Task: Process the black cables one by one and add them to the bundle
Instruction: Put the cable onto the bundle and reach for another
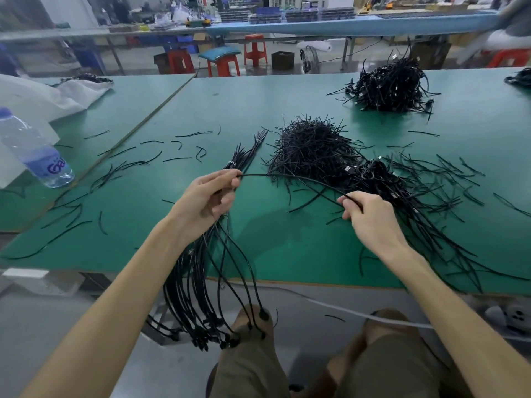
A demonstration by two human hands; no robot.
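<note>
My left hand [208, 196] grips a bundle of black cables [198, 282] that hangs down past the table's front edge, the plug ends dangling near my knee. One single black cable [293, 179] stretches in an arc between both hands: my left thumb and fingers pinch one end, my right hand [370, 216] pinches it further along. A loose pile of black cables with USB plugs [382, 179] lies just beyond my right hand and trails off the table's front right edge.
A heap of short black ties [313, 145] sits mid-table, with a tied bunch [244, 156] to its left. Another cable pile [393, 87] lies far right. A water bottle [34, 150] leans at the left. Stray ties litter the green table [201, 110].
</note>
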